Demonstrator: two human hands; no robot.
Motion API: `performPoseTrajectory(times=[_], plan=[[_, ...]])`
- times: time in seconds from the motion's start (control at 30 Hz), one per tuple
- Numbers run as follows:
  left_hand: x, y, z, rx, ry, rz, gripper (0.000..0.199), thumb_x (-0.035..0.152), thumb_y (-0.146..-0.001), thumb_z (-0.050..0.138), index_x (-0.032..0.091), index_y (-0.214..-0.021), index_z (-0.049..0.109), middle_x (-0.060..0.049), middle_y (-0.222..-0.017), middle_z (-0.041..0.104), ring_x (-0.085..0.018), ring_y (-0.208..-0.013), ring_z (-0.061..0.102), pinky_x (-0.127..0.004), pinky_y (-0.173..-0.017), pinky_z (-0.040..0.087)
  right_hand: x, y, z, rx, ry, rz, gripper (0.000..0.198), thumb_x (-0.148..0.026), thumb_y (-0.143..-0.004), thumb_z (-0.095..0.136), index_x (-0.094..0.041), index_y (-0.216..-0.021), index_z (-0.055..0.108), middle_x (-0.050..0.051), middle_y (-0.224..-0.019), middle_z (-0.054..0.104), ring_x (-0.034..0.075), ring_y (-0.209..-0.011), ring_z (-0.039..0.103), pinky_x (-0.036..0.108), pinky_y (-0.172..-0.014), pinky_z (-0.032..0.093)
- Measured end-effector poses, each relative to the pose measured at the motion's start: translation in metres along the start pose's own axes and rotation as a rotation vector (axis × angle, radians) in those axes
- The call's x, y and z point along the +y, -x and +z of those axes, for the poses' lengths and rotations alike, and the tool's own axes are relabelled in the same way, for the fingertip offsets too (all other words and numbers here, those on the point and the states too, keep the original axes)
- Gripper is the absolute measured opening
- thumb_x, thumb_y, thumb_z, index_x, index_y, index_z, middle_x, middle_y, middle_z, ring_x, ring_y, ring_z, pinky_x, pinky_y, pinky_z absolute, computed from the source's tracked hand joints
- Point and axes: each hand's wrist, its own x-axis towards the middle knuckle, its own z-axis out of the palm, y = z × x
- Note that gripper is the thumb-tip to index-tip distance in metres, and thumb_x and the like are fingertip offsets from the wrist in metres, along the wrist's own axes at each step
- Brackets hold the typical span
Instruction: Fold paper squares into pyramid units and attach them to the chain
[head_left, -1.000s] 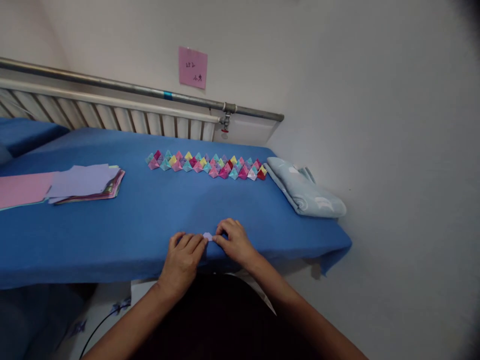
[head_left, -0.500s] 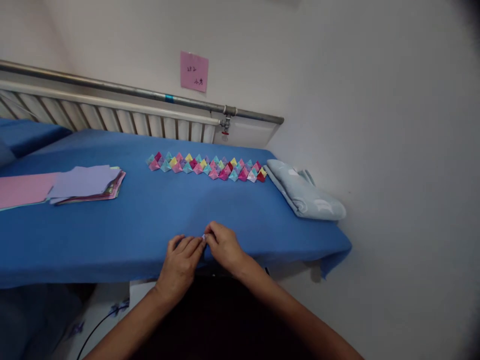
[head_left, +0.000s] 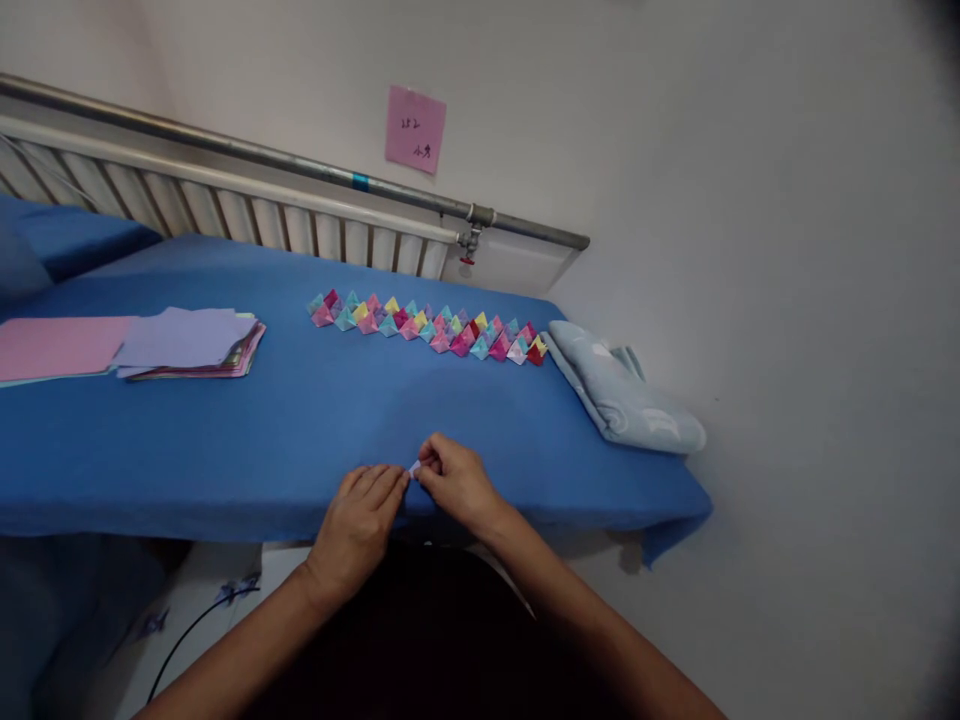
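Note:
Near the front edge of the blue cloth, a small piece of pale purple paper (head_left: 415, 468) shows between my two hands. My left hand (head_left: 367, 508) is closed, its fingertips pressed together at the paper's left end. With thumb and forefinger, my right hand (head_left: 454, 482) pinches the right side. Most of the paper is hidden by the fingers, so its folded shape cannot be made out. Beyond the hands lie rows of small folded paper pieces (head_left: 440, 341) in pink, teal, yellow, red and purple.
Stacked purple sheets (head_left: 184, 338) and pink sheets (head_left: 64, 346) lie on the blue cloth (head_left: 300, 430) at the left. A folded light-blue blanket (head_left: 637, 400) sits at the right end. Behind are a radiator (head_left: 247, 215), a metal pipe (head_left: 300, 162) and a pink wall note (head_left: 415, 130).
More of the pale purple paper shows between my fingertips, and my hands are slightly farther apart. The view has shifted and tilted a little.

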Motion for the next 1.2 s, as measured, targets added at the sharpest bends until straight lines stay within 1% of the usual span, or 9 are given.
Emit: performPoseTrajectory(times=[0.1, 0.27, 0.53, 0.7, 0.83, 1.03, 1.2], plan=[[0.000, 0.002, 0.001, 0.023, -0.011, -0.008, 0.043, -0.001, -0.083, 0.036, 0.009, -0.116, 0.062, -0.014, -0.112, 0.068, -0.026, -0.103, 0.060, -0.042, -0.089, 0.046, -0.002, -0.002, -0.001, -0.015, -0.013, 0.017, 0.014, -0.010, -0.074, 0.061, -0.020, -0.074, 0.052, -0.005, -0.065, 0.055, 0.010, -0.062, 0.052, 0.021, -0.062, 0.040], [0.002, 0.003, 0.000, 0.008, -0.006, -0.021, 0.042, -0.001, -0.085, 0.036, 0.009, -0.118, 0.061, -0.015, -0.114, 0.067, -0.025, -0.104, 0.059, -0.043, -0.092, 0.046, -0.002, -0.004, -0.002, -0.033, -0.001, 0.021, 0.015, -0.009, -0.074, 0.062, -0.020, -0.073, 0.051, -0.006, -0.063, 0.054, 0.009, -0.060, 0.050, 0.020, -0.060, 0.038], [0.000, 0.001, -0.003, -0.018, 0.008, 0.009, 0.040, 0.003, -0.086, 0.039, 0.011, -0.118, 0.061, -0.014, -0.112, 0.066, -0.025, -0.104, 0.058, -0.042, -0.091, 0.045, -0.007, -0.005, -0.007, -0.081, 0.033, 0.048, 0.016, -0.011, -0.073, 0.065, -0.020, -0.073, 0.051, -0.006, -0.063, 0.053, 0.008, -0.059, 0.049, 0.020, -0.058, 0.036], [0.002, -0.003, -0.002, -0.018, -0.014, 0.013, 0.035, 0.004, -0.087, 0.039, 0.009, -0.112, 0.063, -0.015, -0.107, 0.067, -0.026, -0.099, 0.058, -0.041, -0.085, 0.045, -0.008, -0.011, -0.006, -0.123, 0.072, 0.079, 0.017, -0.011, -0.072, 0.065, -0.020, -0.072, 0.050, -0.007, -0.061, 0.053, 0.008, -0.058, 0.048, 0.020, -0.056, 0.034], [0.004, -0.006, -0.001, -0.006, -0.052, 0.000, 0.033, 0.003, -0.086, 0.040, 0.007, -0.108, 0.064, -0.015, -0.104, 0.068, -0.026, -0.095, 0.058, -0.040, -0.082, 0.045, -0.008, -0.013, -0.005, -0.128, 0.081, 0.052, 0.018, -0.009, -0.070, 0.065, -0.020, -0.070, 0.050, -0.007, -0.062, 0.052, 0.008, -0.058, 0.047, 0.020, -0.055, 0.033], [0.003, -0.003, -0.001, -0.012, -0.014, -0.017, 0.037, 0.003, -0.086, 0.037, 0.011, -0.111, 0.063, -0.014, -0.108, 0.067, -0.025, -0.100, 0.057, -0.041, -0.085, 0.045, 0.001, -0.007, -0.013, -0.102, 0.077, 0.044, 0.017, -0.007, -0.070, 0.065, -0.019, -0.071, 0.053, -0.007, -0.062, 0.053, 0.008, -0.060, 0.048, 0.020, -0.057, 0.036], [0.004, -0.002, -0.001, 0.003, -0.002, -0.023, 0.035, 0.003, -0.086, 0.037, 0.010, -0.110, 0.063, -0.015, -0.108, 0.067, -0.027, -0.100, 0.057, -0.043, -0.085, 0.045, 0.006, -0.008, -0.019, -0.110, 0.086, 0.046, 0.016, -0.009, -0.070, 0.067, -0.019, -0.071, 0.055, -0.005, -0.067, 0.054, 0.009, -0.062, 0.049, 0.020, -0.059, 0.037]])
